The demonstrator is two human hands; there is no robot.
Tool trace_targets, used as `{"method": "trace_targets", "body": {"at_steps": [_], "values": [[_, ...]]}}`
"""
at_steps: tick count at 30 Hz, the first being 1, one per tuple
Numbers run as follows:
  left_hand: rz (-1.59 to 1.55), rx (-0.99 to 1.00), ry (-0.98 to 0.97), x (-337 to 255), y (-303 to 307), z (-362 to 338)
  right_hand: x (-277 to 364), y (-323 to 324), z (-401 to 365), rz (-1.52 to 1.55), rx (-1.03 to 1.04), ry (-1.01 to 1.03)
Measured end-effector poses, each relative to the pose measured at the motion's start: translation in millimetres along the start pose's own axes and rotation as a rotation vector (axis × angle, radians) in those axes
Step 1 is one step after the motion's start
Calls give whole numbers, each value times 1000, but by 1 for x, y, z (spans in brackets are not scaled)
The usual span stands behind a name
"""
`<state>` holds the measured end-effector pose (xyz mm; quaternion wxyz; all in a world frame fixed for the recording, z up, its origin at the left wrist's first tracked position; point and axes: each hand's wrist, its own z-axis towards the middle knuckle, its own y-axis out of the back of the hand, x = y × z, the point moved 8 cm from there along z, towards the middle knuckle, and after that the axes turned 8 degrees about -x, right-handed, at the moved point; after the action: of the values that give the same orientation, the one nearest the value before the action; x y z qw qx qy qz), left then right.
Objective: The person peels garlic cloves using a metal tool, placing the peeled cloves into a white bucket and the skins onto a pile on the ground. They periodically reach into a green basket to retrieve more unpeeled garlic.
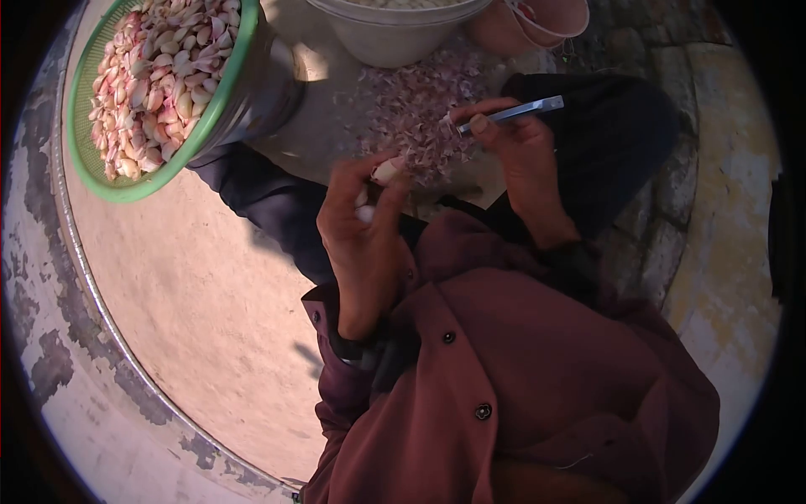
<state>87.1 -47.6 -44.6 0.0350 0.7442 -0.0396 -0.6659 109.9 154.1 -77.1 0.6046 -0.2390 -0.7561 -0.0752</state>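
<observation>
My left hand is closed, with a garlic clove pinched between thumb and forefinger. White pieces, which look like peeled cloves, show in the curl of its other fingers. My right hand grips a small knife; its silvery handle points up to the right, and the blade end by the fingertips is hard to make out. The two hands are apart, above a heap of pinkish garlic skins on the ground.
A green basket heaped with unpeeled garlic cloves stands at upper left, beyond my left knee. At the top are a white tub with pale contents and a pink bucket. Stone paving lies on the right.
</observation>
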Motion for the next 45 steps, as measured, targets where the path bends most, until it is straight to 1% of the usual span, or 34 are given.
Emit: {"method": "trace_targets", "body": {"at_steps": [1,2,3,4,5,6,7,9,11,13,16,19,20,21,22,23,24,25,26,27,28,30,32,33,34,35,37,38,39,40,41,43,44,45], "values": [[0,5,2,0,-2,-1,6,-5,-4,-132,33,-17],[84,19,-29,-3,-4,-3,12,-9,-10,-131,25,-21],[167,33,-62,-6,-7,-4,21,-20,-16,-89,74,8],[166,38,-59,-7,-8,-3,28,-29,-20,-47,126,37],[272,69,-180,-16,-12,-2,30,-32,-23,-47,123,34],[379,100,-303,-25,-16,-3,34,-39,-27,-90,178,77],[380,101,-302,-27,-17,-3,39,-46,-30,-133,233,122],[382,96,-365,-33,-20,-6,43,-49,-33,-170,224,99],[380,79,-374,-32,-21,-8,41,-48,-33,-210,214,77],[378,58,-385,-34,-20,-8,43,-49,-32,-56,223,103],[412,87,-396,-36,-21,-9,38,-44,-30,-26,227,64],[435,69,-438,-38,-22,-11,35,-40,-30,-55,206,62],[457,61,-479,-40,-23,-12,37,-39,-30,-57,205,61],[478,52,-520,-43,-23,-13,35,-38,-29,-34,192,-25],[478,52,-519,-42,-24,-13,31,-38,-29,-10,181,-111],[452,48,-468,-37,-23,-13,30,-38,-29,-9,183,-114],[427,43,-419,-34,-21,-12,31,-38,-28,-6,183,-58],[428,44,-420,-36,-23,-11,31,-37,-25,-4,180,-1],[352,16,-357,-36,-20,-10,22,-35,-22,-3,179,-2],[276,-11,-293,-34,-17,-9,6,-25,-17,-62,119,-18],[274,-11,-292,-36,-16,-8,-8,-15,-12,-121,59,-32],[179,-4,-165,-29,-12,-4,-29,-1,-7,-97,52,-63],[147,-37,-157,-27,-12,-1,-26,-3,-5,-71,49,-93],[118,-62,-141,-25,-10,-2,-16,-3,-8,8,33,-81],[122,-56,-138,-24,-11,-3,-3,-6,-13,88,12,-67],[161,-43,-140,-23,-13,-2,6,-10,-17,90,9,-66],[199,-25,-142,-21,-14,-2,33,-27,-27,60,112,102],[288,-1,-172,-20,-16,-4,35,-28,-30,60,106,101],[375,20,-205,-20,-18,-4,41,-33,-32,15,151,159],[376,19,-208,-21,-19,-4,45,-38,-34,-30,199,217],[334,16,-213,-22,-20,-5,44,-37,-35,-28,199,216],[293,16,-219,-25,-22,-6,35,-29,-31,-70,125,165],[221,-4,-211,-29,-22,-5,35,-27,-28,-70,125,166],[149,-24,-202,-32,-21,-5,28,-21,-24,2,107,61]]}}
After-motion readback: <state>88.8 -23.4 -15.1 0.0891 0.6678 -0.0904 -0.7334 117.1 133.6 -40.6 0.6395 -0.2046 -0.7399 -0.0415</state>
